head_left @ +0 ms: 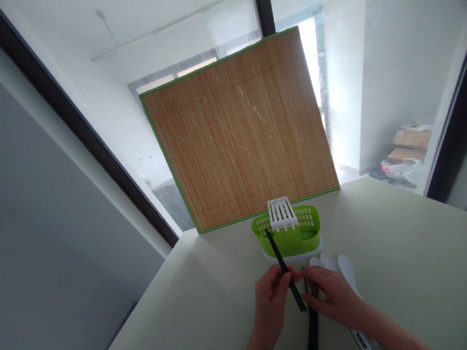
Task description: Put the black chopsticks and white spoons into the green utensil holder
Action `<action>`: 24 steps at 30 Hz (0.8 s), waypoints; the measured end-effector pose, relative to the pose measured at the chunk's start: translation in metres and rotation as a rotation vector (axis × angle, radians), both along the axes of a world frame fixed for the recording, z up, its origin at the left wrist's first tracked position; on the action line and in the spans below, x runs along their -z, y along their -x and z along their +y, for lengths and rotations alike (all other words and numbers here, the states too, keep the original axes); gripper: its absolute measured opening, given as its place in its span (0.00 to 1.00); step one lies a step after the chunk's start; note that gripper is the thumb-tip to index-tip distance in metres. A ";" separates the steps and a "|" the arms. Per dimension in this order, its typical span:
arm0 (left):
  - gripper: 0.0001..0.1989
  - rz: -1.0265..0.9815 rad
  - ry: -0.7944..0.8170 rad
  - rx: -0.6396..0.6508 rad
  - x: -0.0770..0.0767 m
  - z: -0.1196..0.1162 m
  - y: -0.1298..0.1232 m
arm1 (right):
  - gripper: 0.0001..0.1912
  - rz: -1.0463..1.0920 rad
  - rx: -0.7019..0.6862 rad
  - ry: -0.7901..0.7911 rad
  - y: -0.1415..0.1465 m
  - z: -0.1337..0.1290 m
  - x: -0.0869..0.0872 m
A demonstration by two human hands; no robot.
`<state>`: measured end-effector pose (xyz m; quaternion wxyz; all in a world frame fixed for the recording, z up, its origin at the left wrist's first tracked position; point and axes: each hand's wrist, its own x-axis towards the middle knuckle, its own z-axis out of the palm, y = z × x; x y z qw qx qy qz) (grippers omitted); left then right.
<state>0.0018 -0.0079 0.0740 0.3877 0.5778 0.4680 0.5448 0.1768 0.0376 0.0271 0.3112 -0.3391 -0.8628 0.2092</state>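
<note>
My left hand (pixel 272 296) is closed around a pair of black chopsticks (pixel 279 255), slanting from upper left to lower right. Their upper tips overlap the near rim of a green utensil basket (pixel 288 245) in view; whether they touch it I cannot tell. Close by on the right, my right hand (pixel 333 291) has its thumb and index finger apart, with the index fingertip near the left hand's fingers. Beneath it lie more black chopsticks (pixel 313 325) on the table, partly hidden. White spoons (pixel 346 270) lie beyond and under the right hand and forearm.
A white slatted rack (pixel 282 213) sits across the top of the basket. Behind it, a bamboo mat (pixel 241 136) with green edging leans against the glass. The pale table (pixel 204 291) ends at a left edge. Cardboard boxes (pixel 412 138) show beyond the glass.
</note>
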 end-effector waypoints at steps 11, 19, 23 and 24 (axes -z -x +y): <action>0.12 0.088 0.002 -0.016 0.028 0.009 -0.001 | 0.08 0.000 -0.090 0.102 0.019 0.005 0.020; 0.09 0.175 -0.065 -0.022 0.023 0.007 0.001 | 0.08 -0.044 -0.125 0.086 0.020 0.002 0.017; 0.08 0.206 -0.127 -0.070 0.009 0.005 0.001 | 0.08 -0.088 -0.134 0.038 0.020 -0.001 0.013; 0.08 0.230 -0.152 -0.082 0.003 0.004 0.002 | 0.08 -0.099 -0.133 0.024 0.020 -0.001 0.013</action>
